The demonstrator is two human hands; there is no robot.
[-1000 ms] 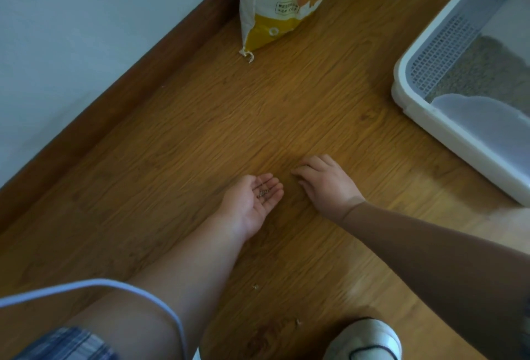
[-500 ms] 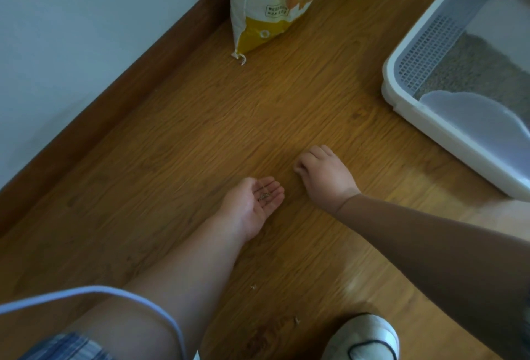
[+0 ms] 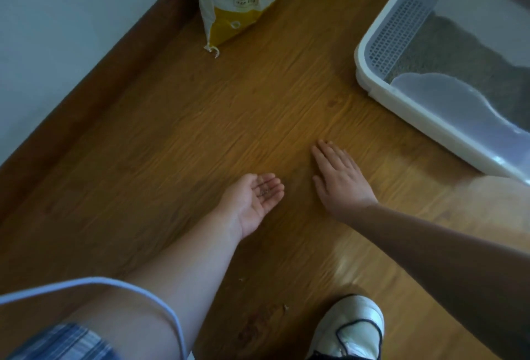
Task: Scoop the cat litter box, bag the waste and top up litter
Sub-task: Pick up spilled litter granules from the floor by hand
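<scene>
Grey litter (image 3: 459, 44) lies in the white litter box (image 3: 401, 106) at the floor's (image 3: 200, 130) far right edge. The left hand (image 3: 259, 199) lies palm-up, fingers relaxed, cradling a few grains (image 3: 265, 189); the right hand (image 3: 338, 179), curled moments earlier, now rests flat, fingers straight.

A white litter box (image 3: 401, 107) sits on the floor at upper right, holding grey litter (image 3: 447, 44) beside a mesh panel. A white-and-yellow litter bag (image 3: 238, 1) stands at top centre. Mid-frame, dark granules (image 3: 265, 189) lie in the upturned left hand (image 3: 252, 202).
</scene>
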